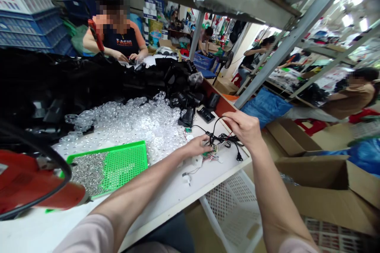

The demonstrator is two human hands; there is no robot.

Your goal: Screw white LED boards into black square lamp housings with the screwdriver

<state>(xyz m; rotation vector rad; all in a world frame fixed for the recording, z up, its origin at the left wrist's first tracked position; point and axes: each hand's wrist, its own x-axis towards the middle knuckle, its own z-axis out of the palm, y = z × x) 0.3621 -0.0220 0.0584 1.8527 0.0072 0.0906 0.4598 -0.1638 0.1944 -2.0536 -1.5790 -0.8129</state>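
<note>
My right hand [245, 126] is raised over the table's right edge, its fingers pinching a black power cable [218, 120] that arcs down to the left. My left hand [194, 147] is closed at a small green circuit board [212, 148] with thin coloured wires; its fingertips are partly hidden among the cable. A coil of black cable [227, 138] lies under my right hand, with a black plug [239, 155] hanging near the edge. Nearer me, a small white part [186, 178] on a thin wire lies on the white tabletop [178, 191]. Another green board [188, 130] sits behind my left hand.
Clear plastic discs [148, 122] and black housings [133, 81] are heaped behind. A green tray [126, 166] holds small metal screws. A red power tool [38, 182] hangs at left. Below are a white basket [231, 209] and cardboard boxes [320, 174]. A co-worker [118, 39] sits opposite.
</note>
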